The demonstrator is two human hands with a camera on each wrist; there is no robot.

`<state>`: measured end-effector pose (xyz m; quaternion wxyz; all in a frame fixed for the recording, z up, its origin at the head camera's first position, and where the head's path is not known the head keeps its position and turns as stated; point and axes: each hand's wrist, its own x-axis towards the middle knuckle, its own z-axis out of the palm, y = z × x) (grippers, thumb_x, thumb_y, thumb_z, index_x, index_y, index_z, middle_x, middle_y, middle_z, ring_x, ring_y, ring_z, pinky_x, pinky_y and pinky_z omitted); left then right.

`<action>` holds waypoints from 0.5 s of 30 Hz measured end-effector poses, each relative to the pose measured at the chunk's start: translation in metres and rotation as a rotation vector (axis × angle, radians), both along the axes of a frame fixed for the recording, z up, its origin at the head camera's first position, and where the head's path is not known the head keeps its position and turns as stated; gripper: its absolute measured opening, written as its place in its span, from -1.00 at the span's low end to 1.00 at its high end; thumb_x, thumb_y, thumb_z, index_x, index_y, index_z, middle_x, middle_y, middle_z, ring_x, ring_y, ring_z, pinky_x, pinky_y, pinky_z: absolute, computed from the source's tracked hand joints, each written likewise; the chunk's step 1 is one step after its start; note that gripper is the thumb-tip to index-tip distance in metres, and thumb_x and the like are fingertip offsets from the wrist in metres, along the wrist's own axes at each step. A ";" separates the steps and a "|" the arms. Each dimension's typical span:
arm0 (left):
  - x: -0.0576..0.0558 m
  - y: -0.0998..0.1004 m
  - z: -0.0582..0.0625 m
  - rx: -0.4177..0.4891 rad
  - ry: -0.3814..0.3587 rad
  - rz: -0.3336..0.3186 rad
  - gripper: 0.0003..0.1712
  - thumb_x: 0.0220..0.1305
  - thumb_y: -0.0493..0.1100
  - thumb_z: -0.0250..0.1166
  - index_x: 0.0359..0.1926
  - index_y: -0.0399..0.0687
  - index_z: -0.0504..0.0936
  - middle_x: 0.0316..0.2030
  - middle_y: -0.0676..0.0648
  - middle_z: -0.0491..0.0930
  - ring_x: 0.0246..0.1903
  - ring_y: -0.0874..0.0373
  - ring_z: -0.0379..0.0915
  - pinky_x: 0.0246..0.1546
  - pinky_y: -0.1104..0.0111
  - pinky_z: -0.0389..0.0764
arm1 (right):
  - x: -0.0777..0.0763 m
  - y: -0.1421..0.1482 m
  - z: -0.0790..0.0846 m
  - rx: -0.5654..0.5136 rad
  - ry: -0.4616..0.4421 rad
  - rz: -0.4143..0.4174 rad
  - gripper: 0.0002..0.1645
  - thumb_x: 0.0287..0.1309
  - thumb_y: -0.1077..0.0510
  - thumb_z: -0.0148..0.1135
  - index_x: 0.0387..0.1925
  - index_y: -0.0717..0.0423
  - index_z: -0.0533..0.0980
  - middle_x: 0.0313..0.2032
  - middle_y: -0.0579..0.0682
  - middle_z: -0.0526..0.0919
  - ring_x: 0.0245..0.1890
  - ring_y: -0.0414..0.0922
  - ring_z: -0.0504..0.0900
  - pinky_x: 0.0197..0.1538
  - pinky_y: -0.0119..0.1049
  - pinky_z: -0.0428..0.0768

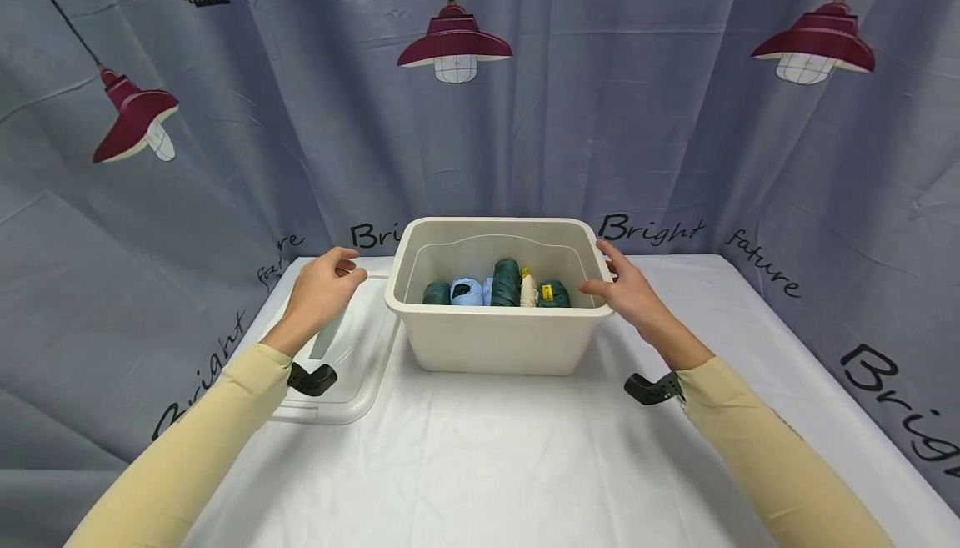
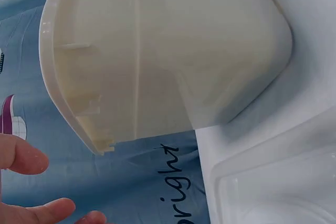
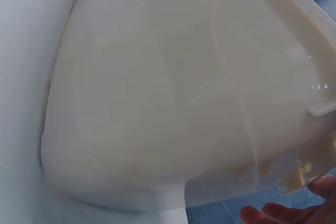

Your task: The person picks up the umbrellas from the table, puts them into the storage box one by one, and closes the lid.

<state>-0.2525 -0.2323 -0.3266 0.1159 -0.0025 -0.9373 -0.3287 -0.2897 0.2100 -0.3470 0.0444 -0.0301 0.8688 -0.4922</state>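
Note:
A cream plastic storage box (image 1: 495, 344) stands lidless on the table. In it sit what look like yarn balls: dark green ones (image 1: 506, 283), light blue ones (image 1: 467, 292) and a cream one (image 1: 528, 290); yellow labels show on some. My left hand (image 1: 318, 294) hovers left of the box, over the lid, its fingers loosely bent and holding nothing. In the left wrist view a gap separates its fingertips (image 2: 55, 209) from the box wall. At the right rim is my right hand (image 1: 633, 294), thumb and fingers spread about the edge; one fingertip (image 3: 321, 184) appears to touch it.
A pale translucent lid (image 1: 348, 406) lies flat on the white-covered table (image 1: 510, 456), left of the box. Grey-blue curtains (image 1: 480, 148) printed with lamps and lettering hang behind and at both sides.

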 end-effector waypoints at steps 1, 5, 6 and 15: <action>0.001 -0.002 -0.001 -0.002 -0.007 0.001 -0.42 0.40 0.02 0.06 0.36 -0.09 0.44 0.16 -0.24 0.55 0.13 -0.18 0.49 0.09 -0.05 0.49 | 0.000 0.000 0.000 0.000 0.000 -0.001 0.15 0.24 0.07 0.26 0.63 -0.19 -0.23 0.51 0.31 0.09 0.42 0.30 0.26 0.33 0.28 0.33; 0.005 -0.008 -0.007 -0.010 -0.037 0.006 -0.39 0.40 0.01 0.07 0.39 -0.14 0.41 0.21 -0.29 0.51 0.18 -0.21 0.45 0.14 -0.07 0.46 | -0.001 0.000 -0.002 -0.003 0.000 0.000 0.14 0.24 0.07 0.25 0.63 -0.19 -0.22 0.51 0.31 0.09 0.42 0.30 0.25 0.34 0.28 0.32; 0.006 -0.009 -0.008 -0.011 -0.048 0.007 -0.37 0.39 0.01 0.08 0.39 -0.16 0.40 0.22 -0.30 0.49 0.19 -0.22 0.44 0.15 -0.08 0.45 | -0.001 0.001 -0.002 -0.004 0.002 0.000 0.13 0.24 0.07 0.25 0.63 -0.18 -0.21 0.51 0.31 0.08 0.43 0.30 0.24 0.34 0.28 0.32; 0.005 -0.024 -0.025 -0.035 -0.142 0.028 -0.32 0.38 0.02 0.05 0.43 -0.21 0.34 0.28 -0.35 0.43 0.24 -0.26 0.39 0.17 -0.11 0.41 | -0.001 0.001 -0.003 -0.022 0.001 -0.006 0.14 0.24 0.07 0.25 0.63 -0.21 -0.23 0.53 0.29 0.06 0.45 0.29 0.22 0.36 0.28 0.29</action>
